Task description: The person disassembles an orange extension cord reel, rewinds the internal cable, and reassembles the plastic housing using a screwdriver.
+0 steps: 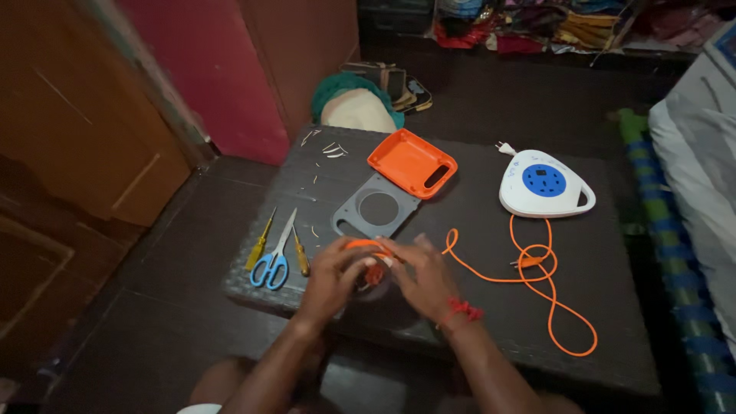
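Two hands on one orange cord reel (366, 261), casing apart beside it.

Both hands meet at the reel near the front edge of the dark table (613, 307): left hand (337, 270) curls round its left side, right hand (425, 277) cups the right; fingers blurred, so the exact grip on the cord cannot be told. Judged progress: the unit is opened, the reel is out, and reassembly is not done. Behind the reel lie the grey inner plate (377, 208) and, further back, the orange cover (412, 162), both separate. Right of the reel the loose orange cable (549, 299) trails in loops, unwound. Beyond it sits a white-and-blue extension box (546, 185), closed. Left of the reel: blue scissors (274, 259) between two yellow screwdrivers (261, 244).
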